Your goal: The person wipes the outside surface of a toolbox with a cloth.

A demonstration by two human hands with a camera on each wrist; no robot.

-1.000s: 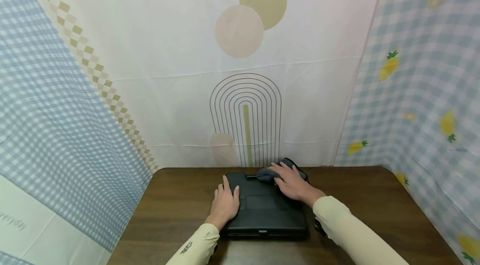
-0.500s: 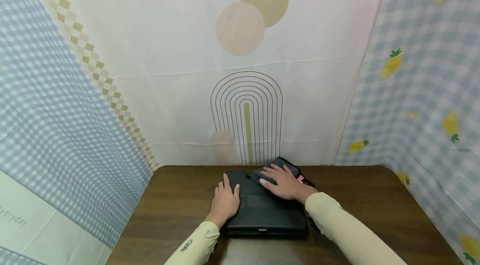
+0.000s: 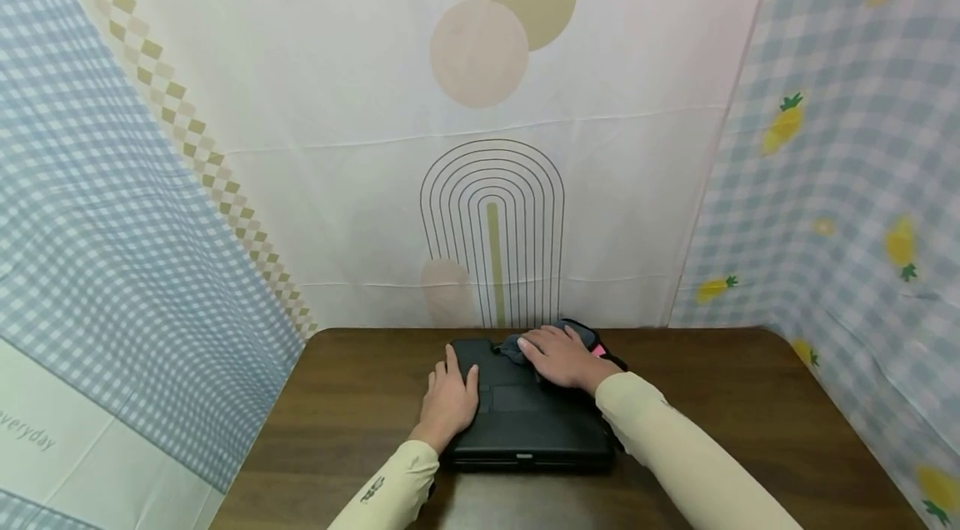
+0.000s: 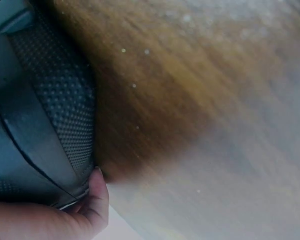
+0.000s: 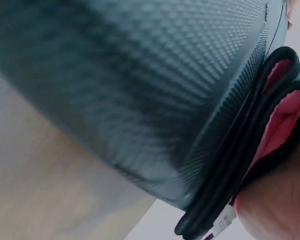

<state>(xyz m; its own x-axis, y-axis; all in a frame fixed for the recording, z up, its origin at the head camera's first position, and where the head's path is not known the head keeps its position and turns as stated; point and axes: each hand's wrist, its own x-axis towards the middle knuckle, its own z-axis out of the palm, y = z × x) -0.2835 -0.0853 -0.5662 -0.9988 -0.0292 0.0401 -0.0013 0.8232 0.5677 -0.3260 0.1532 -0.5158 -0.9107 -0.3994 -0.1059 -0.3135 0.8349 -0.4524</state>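
A black textured case (image 3: pixel 547 434) lies closed and flat on the table. My left hand (image 3: pixel 448 403) rests on its left side, fingers extended towards the back; in the left wrist view that hand (image 4: pixel 45 220) touches the edge of the case (image 4: pixel 65 105). At the back right corner, my right hand (image 3: pixel 562 359) lies over a bunched grey cloth (image 3: pixel 512 349) with black edging, pressing it against the case. Close up in the right wrist view, the cloth (image 5: pixel 281 122) shows folds and a pink inner side, beside the right hand (image 5: pixel 275 207). The right fingertips are partly hidden there.
The brown wooden table (image 3: pixel 360 397) extends on both sides of the case. Behind it hangs a pale patterned curtain (image 3: pixel 360 222), with blue checked cloth (image 3: pixel 150 247) at the left and pineapple-print checked cloth (image 3: pixel 847 138) at the right.
My right hand has shifted left over the back of the case, and the grey cloth has moved slightly left with it, its pink part coming into view. The left hand has stayed in place.
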